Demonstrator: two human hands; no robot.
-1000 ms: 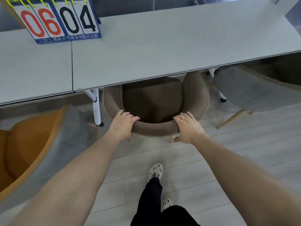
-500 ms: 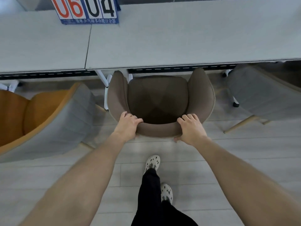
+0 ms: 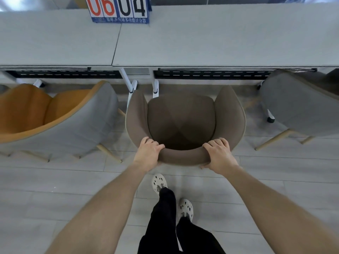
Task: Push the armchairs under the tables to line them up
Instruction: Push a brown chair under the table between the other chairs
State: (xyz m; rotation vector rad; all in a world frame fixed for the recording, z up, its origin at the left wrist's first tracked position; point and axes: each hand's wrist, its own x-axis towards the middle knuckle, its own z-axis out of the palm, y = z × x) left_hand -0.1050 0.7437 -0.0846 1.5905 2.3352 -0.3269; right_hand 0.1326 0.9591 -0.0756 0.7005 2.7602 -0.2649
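Back out from the table comes the brown armchair (image 3: 181, 123): a second ago its seat was tucked well under the tabletop, and now the whole seat and both arm wings sit in the open, just short of the near edge of the right-hand table (image 3: 220, 44). Both hands are on it. The left hand (image 3: 148, 154) wraps the top rim of the backrest on the left side, fingers curled over onto the inner face, and the right hand (image 3: 219, 154) does the same on the right side, thumb under the rim by the look of it. That two-point grip either side of the centre makes sense, since it lets the person steer the chair straight and stop it swinging on its legs. So the chair lies directly ahead of the hands, on the far side of them, backrest nearest the body and open front facing the table. The left arm wing sits very close to the white table legs (image 3: 143, 85) at the seam where the two tables meet, which may be why it is standing out here, to be squared up further right before going in. On the left, the orange-lined grey armchair (image 3: 60, 121) stands angled and out from its table; on the right, the grey armchair (image 3: 300, 107) is partly under. A flip scoreboard (image 3: 119, 10) stands at the far side of the tabletop.
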